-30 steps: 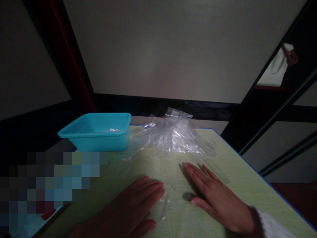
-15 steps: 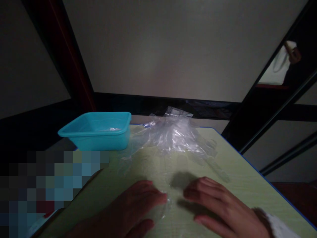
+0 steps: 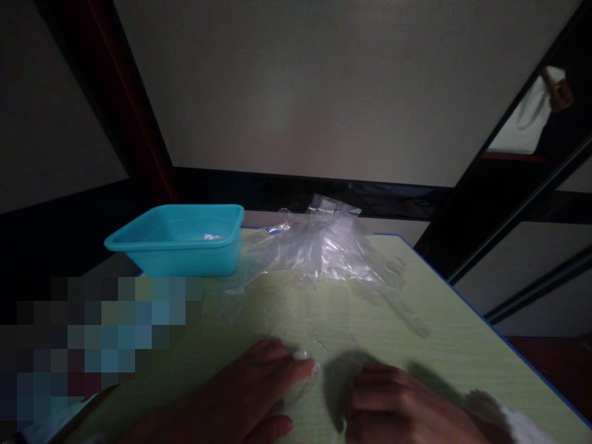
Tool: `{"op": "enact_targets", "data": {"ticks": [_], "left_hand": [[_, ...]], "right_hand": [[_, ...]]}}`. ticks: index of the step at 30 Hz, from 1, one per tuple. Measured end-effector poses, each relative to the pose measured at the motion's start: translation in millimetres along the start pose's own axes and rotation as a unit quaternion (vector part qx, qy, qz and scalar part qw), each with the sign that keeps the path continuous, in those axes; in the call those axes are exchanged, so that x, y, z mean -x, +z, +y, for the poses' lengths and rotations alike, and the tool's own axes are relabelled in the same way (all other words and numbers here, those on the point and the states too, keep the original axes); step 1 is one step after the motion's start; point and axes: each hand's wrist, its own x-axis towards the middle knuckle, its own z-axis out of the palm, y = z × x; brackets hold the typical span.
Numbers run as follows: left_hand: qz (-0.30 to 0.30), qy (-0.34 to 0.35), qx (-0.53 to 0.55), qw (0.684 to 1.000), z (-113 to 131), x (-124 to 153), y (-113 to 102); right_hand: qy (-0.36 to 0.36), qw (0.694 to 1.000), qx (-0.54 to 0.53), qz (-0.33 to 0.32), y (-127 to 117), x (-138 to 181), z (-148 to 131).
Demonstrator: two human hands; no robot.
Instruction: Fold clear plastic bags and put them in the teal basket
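My left hand (image 3: 259, 388) rests low over the table, its index finger and thumb apart. Under and beside its fingertips lies a piece of thin clear plastic film (image 3: 303, 385), partly covered by the hand. To the right, my right hand (image 3: 393, 401) has its fingers curled down towards the tabletop; their tips and whatever they may hold are hidden. Beyond both hands, a crumpled heap of thin clear plastic (image 3: 330, 246) spreads across the far part of the table. Finger-like strips stick out of it, as on disposable gloves.
A turquoise plastic basin (image 3: 189, 259) stands at the table's far left, with some clear plastic inside. The pale wood-grain table (image 3: 453, 345) has a blue edge. Behind it rises a grey panel (image 3: 296, 92). A white bag (image 3: 525, 120) is at the upper right.
My right hand has come nearer to me and its stretched fingers have curled in. My left hand stays almost in place. The view has shifted slightly.
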Motion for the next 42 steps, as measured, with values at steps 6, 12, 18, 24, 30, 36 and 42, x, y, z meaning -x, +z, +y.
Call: {"op": "enact_targets", "data": {"ticks": [6, 12, 18, 24, 30, 36, 42], "left_hand": [[0.017, 0.014, -0.019, 1.000, -1, 4, 5], [0.150, -0.032, 0.001, 0.988, -5, 5, 11], [0.178, -0.079, 0.087, 0.977, -16, -1, 21], [0.194, -0.127, 0.131, 0.964, -22, -1, 27], [0.194, -0.157, 0.138, 0.958, -22, -1, 25], [0.205, -0.145, 0.128, 0.959, -21, 0, 27], [0.207, -0.133, 0.135, 0.960, -18, -1, 24]], "right_hand": [[0.016, 1.000, -0.018, 0.000, -7, 2, 1], [0.056, 0.995, -0.073, -0.046, -14, -4, 4], [0.047, 0.989, -0.108, -0.092, -14, -12, 6], [0.054, 0.991, -0.108, -0.065, -12, -9, 9], [0.043, 0.995, -0.086, -0.036, -13, -2, 14], [0.030, 0.996, -0.080, -0.010, -12, -3, 14], [-0.046, 0.988, -0.131, -0.071, -2, 0, 5]]}}
